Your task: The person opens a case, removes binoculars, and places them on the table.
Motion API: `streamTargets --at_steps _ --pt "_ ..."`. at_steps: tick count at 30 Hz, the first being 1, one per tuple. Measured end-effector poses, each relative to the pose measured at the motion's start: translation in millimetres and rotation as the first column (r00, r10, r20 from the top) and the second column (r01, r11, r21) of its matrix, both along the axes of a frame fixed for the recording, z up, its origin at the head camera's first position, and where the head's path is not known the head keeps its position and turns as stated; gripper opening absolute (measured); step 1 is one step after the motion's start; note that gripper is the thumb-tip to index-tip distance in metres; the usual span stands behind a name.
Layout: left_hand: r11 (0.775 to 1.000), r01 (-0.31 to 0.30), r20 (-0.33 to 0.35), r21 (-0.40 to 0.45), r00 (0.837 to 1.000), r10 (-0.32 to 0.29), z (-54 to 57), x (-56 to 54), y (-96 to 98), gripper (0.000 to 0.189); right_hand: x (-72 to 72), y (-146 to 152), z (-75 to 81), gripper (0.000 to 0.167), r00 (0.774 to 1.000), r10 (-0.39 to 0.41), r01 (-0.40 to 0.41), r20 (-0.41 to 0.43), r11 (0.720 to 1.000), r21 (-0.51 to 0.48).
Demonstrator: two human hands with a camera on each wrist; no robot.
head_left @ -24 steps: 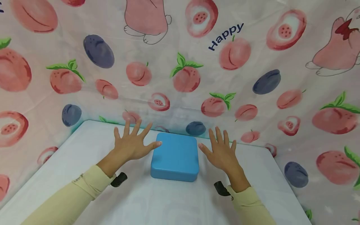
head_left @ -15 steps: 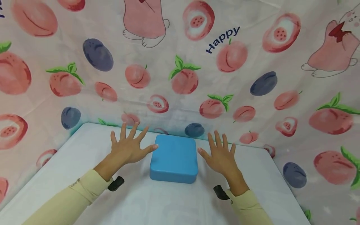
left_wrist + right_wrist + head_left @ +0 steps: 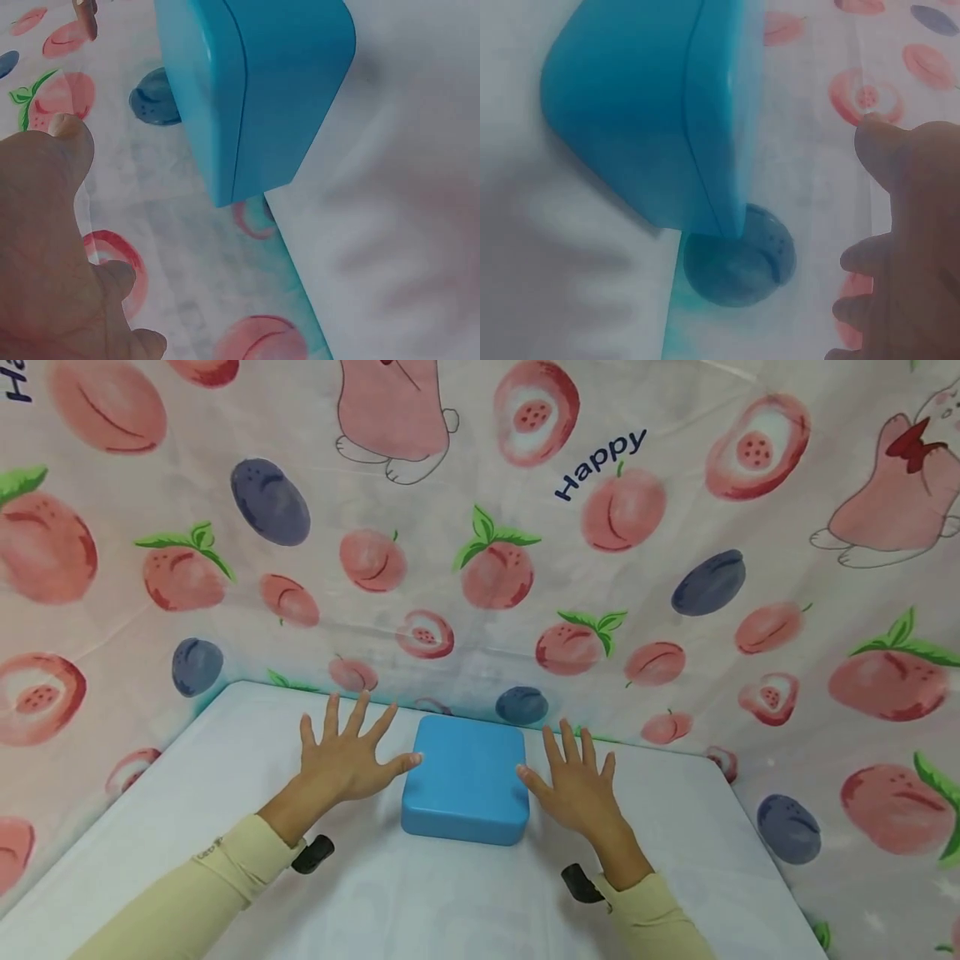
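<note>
- Blue box, head view: sits flat on the white table, toward the far edge, between the two hands. Its top is close to square, so no clear long axis can be read; its height appears to be the smallest dimension.
- Left hand, head view: back of the hand upward, fingers and thumb spread, nothing held. The box lies to its right; the thumb points toward the box's left side.
- Right hand, head view: fingers and thumb spread, nothing held. The box lies to its left; the thumb tip overlaps the box's right edge along this line of sight. Judged from this view, the right hand is slightly nearer, by a small margin.
- Surroundings, head view: pale sleeves cover the forearms; a fruit-printed cloth hangs beyond the far edge.
- Left wrist view: a gap separates thumb and box; no contact is visible. A seam divides the box's top part from its base.
- Right wrist view: a gap also separates thumb and box; the visible fingers are extended. Both hands appear raised above the box's top.
</note>
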State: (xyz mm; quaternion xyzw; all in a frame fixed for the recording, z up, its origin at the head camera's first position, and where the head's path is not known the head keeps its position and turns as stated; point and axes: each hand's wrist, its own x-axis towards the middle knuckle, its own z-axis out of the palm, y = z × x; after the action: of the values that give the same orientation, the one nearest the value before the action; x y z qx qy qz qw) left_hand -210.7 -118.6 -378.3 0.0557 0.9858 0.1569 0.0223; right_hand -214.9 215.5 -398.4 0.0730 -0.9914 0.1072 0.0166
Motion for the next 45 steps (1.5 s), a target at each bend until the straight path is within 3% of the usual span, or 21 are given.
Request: streamTargets --at_steps 10,17,27,33,38,42,45 --pt "1.0 -0.005 0.017 0.013 1.0 0.005 -16.7 0.0 5.8 0.099 4.1 -5 -8.7 0.087 1.0 -0.007 0.007 0.008 1.0 0.007" --pt "1.0 0.001 0.016 0.021 1.0 -0.002 -22.2 0.0 9.7 0.101 4.9 -3 -17.4 0.088 1.0 -0.008 0.008 0.015 1.0 0.006" --pt "0.998 0.005 0.008 0.058 1.0 -0.006 -36.1 1.4 10.1 0.103 5.6 -5 -25.7 0.088 0.996 0.046 -0.036 0.077 0.992 -0.122" --pt "0.995 0.022 0.041 0.101 0.999 -0.026 -44.4 0.4 21.1 0.111 11.6 -10 -28.5 0.091 0.991 0.071 -0.041 0.117 0.969 -0.242" --pt "0.984 0.034 0.089 0.177 0.995 -0.05 -47.7 2.1 30.1 0.114 12.5 -13 -31.9 0.092 0.988 0.085 -0.031 0.13 0.929 -0.369" --pt "0.962 0.05 0.125 0.267 0.988 -0.087 -47.1 -0.8 34.0 0.116 7.7 -14 -33.3 0.095 0.987 0.076 -0.005 0.142 0.896 -0.444" --pt "0.937 0.016 0.18 0.349 0.98 -0.084 -42.9 -3.7 34.4 0.116 4.3 -19 -33.0 0.096 0.984 0.033 0.059 0.175 0.868 -0.493"
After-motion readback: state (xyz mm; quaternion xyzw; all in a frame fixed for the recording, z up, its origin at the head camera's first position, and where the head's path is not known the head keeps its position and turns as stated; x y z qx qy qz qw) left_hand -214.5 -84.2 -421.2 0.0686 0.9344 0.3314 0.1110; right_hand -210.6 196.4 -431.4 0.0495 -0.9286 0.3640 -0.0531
